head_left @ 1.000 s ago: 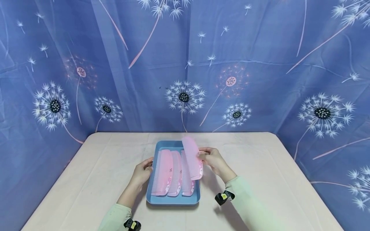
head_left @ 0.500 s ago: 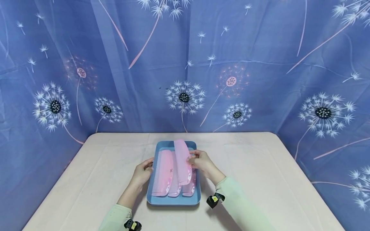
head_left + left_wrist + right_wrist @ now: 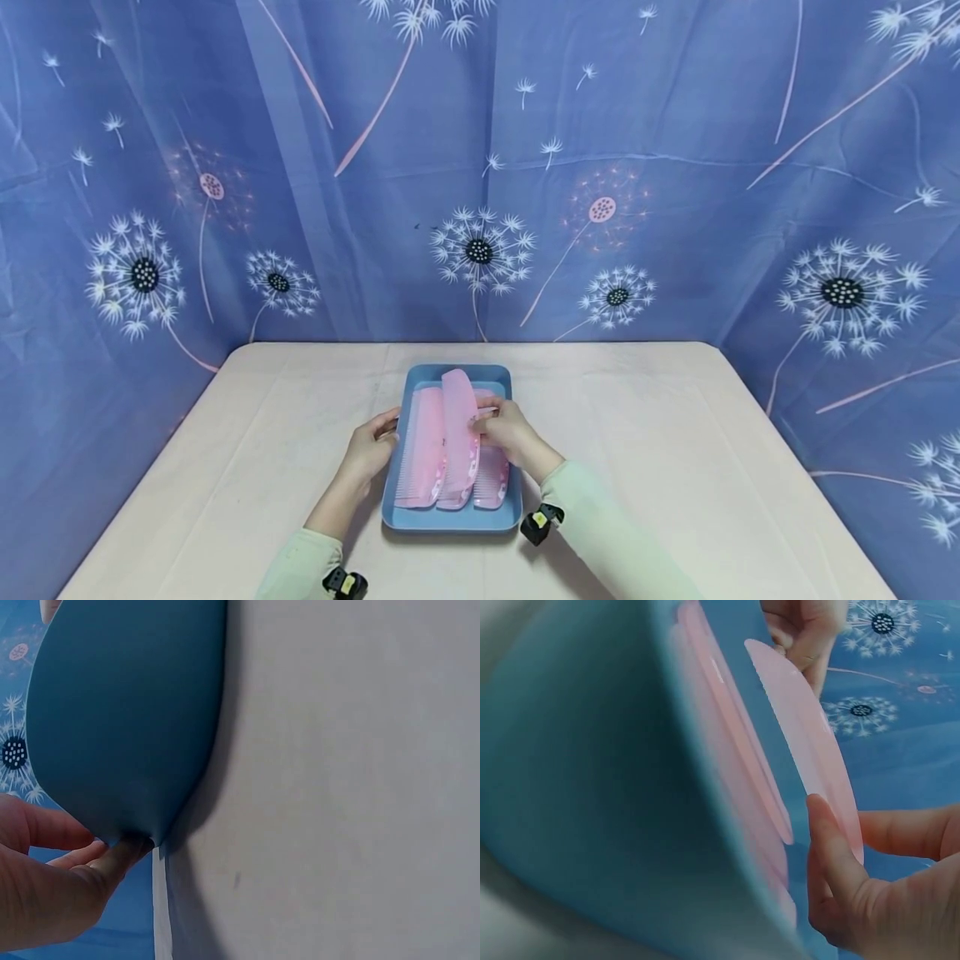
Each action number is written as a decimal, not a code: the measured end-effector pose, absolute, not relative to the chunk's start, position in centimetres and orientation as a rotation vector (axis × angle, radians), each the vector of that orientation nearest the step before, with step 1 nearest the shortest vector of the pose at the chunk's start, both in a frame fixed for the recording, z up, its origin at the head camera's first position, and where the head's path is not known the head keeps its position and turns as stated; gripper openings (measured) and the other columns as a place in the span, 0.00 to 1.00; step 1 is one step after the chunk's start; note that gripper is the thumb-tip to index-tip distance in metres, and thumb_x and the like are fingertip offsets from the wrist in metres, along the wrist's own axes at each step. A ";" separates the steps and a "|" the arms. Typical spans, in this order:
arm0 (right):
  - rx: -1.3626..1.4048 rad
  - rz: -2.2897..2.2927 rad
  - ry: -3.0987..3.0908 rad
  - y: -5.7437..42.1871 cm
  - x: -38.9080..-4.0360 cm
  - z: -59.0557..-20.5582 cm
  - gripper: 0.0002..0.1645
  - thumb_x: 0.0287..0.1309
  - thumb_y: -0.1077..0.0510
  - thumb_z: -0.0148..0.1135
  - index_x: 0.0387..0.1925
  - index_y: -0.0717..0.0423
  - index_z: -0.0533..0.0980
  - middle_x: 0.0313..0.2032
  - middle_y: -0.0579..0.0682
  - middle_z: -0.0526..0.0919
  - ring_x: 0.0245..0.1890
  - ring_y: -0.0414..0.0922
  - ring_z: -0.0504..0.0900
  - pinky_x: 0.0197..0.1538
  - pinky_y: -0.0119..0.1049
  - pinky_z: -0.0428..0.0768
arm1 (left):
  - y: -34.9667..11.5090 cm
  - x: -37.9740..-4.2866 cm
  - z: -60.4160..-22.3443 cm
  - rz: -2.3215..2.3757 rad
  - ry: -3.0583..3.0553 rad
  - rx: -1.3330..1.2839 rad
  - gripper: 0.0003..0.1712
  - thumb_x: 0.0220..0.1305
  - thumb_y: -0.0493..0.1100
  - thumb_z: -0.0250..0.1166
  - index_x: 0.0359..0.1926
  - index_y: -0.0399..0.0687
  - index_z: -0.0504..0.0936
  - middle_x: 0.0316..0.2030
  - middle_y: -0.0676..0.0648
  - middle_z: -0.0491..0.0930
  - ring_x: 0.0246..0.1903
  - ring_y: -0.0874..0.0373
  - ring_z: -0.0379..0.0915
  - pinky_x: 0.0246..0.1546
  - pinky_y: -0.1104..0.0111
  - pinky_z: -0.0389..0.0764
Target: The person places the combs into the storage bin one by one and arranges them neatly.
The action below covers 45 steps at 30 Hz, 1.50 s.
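In the head view, a blue tray [image 3: 452, 522] lies on the table with pink combs side by side in it. My left hand [image 3: 366, 452] grips the tray's left rim; in the left wrist view its thumb and fingers pinch the edge. My right hand [image 3: 513, 435] pinches another pink comb [image 3: 459, 429] by its spine. In the right wrist view this held comb [image 3: 802, 712] is tilted and raised above those in the tray. It covers most of the middle comb. The left comb [image 3: 426, 442] and the right comb [image 3: 492, 483] show beside it.
A pale cloth covers the table [image 3: 285, 433]. Behind and at both sides hangs a blue curtain [image 3: 360, 250] with a dandelion print. Black wrist cameras sit at both green sleeves [image 3: 592, 508].
My right hand has carried the held comb leftward, from the tray's right edge to above the middle comb, and a little lower. My left hand stays at the tray's left rim.
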State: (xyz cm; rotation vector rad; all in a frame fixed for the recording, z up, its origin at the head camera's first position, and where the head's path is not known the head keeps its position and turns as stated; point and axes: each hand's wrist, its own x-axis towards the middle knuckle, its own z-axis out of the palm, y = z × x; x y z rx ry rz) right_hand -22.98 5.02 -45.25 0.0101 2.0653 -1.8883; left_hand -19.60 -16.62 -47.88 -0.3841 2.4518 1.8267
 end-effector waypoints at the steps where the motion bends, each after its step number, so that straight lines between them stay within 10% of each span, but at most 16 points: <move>1: 0.009 -1.884 2.068 4.9 -22.9 -45.4 0.23 0.53 0.73 0.57 0.53 0.74 0.67 0.33 0.57 0.75 0.29 0.45 0.78 0.37 0.39 0.85 | -16.6 -19.6 -47.9 1.828 2.451 -0.382 0.30 0.62 0.29 0.49 0.67 0.37 0.66 0.60 0.32 0.70 0.61 0.37 0.65 0.62 0.50 0.69; 45: -0.041 -1.781 2.189 6.5 -22.1 -43.9 0.23 0.59 0.69 0.57 0.54 0.79 0.67 0.37 0.60 0.75 0.42 0.62 0.81 0.45 0.45 0.84 | -16.5 -19.8 -48.1 1.850 2.466 -0.366 0.30 0.62 0.28 0.50 0.66 0.35 0.66 0.59 0.31 0.71 0.60 0.37 0.66 0.61 0.50 0.70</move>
